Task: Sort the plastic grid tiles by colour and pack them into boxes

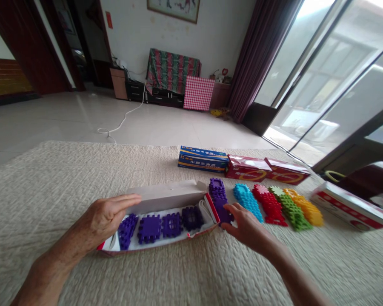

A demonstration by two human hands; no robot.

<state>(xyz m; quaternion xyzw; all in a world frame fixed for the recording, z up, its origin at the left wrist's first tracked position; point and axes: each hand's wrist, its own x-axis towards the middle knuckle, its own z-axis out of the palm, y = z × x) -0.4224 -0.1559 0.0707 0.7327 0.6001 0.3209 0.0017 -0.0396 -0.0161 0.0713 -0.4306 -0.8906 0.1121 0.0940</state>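
An open cardboard box (166, 193) lies in front of me, its lid folded back. Inside, on white lining, sit several purple notched building tiles (149, 228). My left hand (107, 219) rests at the box's left end, fingers stretched along the raised lid and holding nothing. Just past the right end, my right hand (241, 223) has its thumb and fingers around a purple building tile (224, 212), the nearest of a purple row (217, 185) on the cover. The fingers partly hide that tile.
Rows of blue tiles (247, 202), red tiles (270, 204), green tiles (292, 208) and yellow tiles (306, 208) lie to the right. Behind them stand a blue box (202, 159) and two red boxes (247, 168). A white-and-red box (351, 206) lies far right on the beige cover (191, 272).
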